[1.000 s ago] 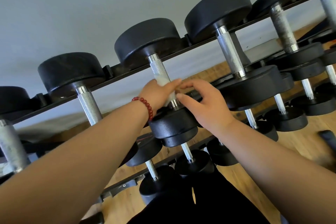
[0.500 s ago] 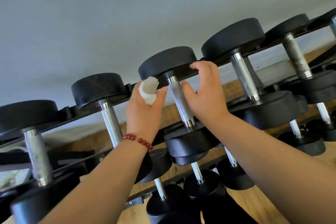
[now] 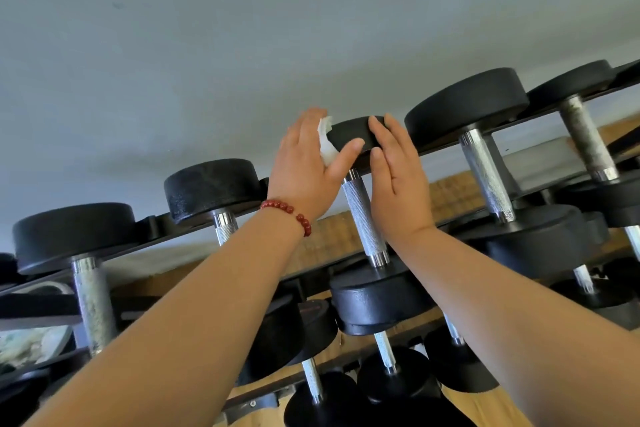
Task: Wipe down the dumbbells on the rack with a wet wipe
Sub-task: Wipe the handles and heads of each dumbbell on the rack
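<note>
A black dumbbell (image 3: pixel 362 215) with a knurled steel handle lies on the rack's top tier, and both my hands are on its far head (image 3: pixel 353 133). My left hand (image 3: pixel 308 163), a red bead bracelet at the wrist, presses a crumpled white wet wipe (image 3: pixel 325 142) against the left side of that head, its thumb lying across the head's front. On the right side of the same head rests my right hand (image 3: pixel 394 166), its fingers straight and flat.
More black dumbbells (image 3: pixel 485 156) fill the black rack (image 3: pixel 156 229), on the top tier to both sides and on the lower tiers. A grey wall stands right behind the rack. Wooden floor shows below.
Both hands moved up from the handle to the far head. The left hand went from holding the wipe beside the handle to pressing it on the head; the right hand let go of the handle.
</note>
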The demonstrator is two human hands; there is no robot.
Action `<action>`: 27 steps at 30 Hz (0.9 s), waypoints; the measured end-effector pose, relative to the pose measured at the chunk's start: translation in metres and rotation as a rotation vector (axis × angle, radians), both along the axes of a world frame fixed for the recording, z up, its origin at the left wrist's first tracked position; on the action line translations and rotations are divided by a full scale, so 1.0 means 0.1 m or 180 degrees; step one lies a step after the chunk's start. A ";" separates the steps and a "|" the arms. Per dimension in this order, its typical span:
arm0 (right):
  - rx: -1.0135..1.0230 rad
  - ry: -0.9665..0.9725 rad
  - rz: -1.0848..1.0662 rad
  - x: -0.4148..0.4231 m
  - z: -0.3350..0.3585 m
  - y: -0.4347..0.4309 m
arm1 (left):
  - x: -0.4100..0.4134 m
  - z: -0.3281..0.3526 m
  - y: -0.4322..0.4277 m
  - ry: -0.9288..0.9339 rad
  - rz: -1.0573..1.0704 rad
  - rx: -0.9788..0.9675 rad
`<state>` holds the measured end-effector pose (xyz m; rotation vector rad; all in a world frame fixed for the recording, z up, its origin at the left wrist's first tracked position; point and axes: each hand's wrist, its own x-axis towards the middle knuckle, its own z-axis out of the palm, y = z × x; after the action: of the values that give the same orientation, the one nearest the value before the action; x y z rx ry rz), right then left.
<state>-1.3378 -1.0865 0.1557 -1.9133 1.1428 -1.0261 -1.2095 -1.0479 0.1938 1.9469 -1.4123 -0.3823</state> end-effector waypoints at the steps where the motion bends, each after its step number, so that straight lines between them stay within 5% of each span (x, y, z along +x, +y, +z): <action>1: -0.0028 0.0024 -0.0003 0.00 0.00 -0.01 | -0.04 -0.02 0.03 -0.0075 -0.0027 -0.0034; 13: 0.0014 0.0020 0.0005 -0.02 -0.01 -0.02 | -0.17 -0.12 0.04 -0.0496 0.0079 -0.0358; 18: 0.0017 -0.0035 -0.0018 -0.01 -0.02 -0.02 | 0.06 0.11 -0.35 0.0332 0.0362 0.0271; 23: 0.0144 -0.0043 0.0008 -0.02 0.00 -0.01 | -0.08 -0.12 -0.10 0.0558 0.0515 -0.0631; 27: 0.0296 -0.0101 0.0043 -0.02 0.02 -0.01 | -0.10 -0.16 -0.08 0.1029 0.0886 -0.0520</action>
<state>-1.3402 -1.0879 0.1577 -1.8233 1.1385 -0.9757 -1.2198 -1.0560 0.1782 1.8197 -0.9241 -0.4149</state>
